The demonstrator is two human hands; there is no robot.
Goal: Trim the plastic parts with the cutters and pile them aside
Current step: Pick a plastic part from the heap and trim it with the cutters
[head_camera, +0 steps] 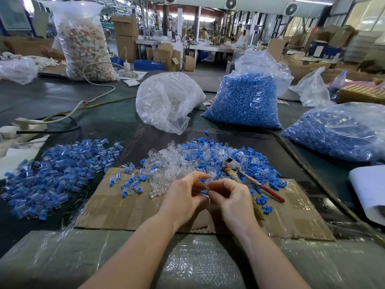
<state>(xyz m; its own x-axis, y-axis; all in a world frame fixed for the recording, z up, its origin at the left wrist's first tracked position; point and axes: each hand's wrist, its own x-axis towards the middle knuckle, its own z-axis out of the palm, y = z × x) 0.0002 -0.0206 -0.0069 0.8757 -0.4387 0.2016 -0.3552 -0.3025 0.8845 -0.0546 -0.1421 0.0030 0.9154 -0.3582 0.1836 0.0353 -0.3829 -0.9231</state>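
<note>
Both hands meeting over the brown corrugated cardboard sheet [116, 209], fingers curled. Left hand [184, 197] and right hand [231, 200] pinching between their fingertips one small blue-and-clear plastic part [204, 192], held just above the sheet.

Red-handled metal cutters [248, 178] lying unheld just beyond the right fingers, head resting in the loose heap of clear and blue plastic pieces [200, 161] directly past both sets of fingertips. Large pile of blue-capped clear parts [58, 174] well off to the left of the left fingers, apparently the finished pile. Bulging clear bag of blue pellets [245, 101] far beyond the heap.

Probably a step of orienting the part before cutting. To do well:

- Keep the left pinch firm on the body, leaving the excess exposed toward the right fingers.
- Free the right fingers only once the left grip is secure.
- Reach straight past the fingertips for the cutters, gripping both handles.
- Risk: part slipping back into the heap and getting lost.
</note>
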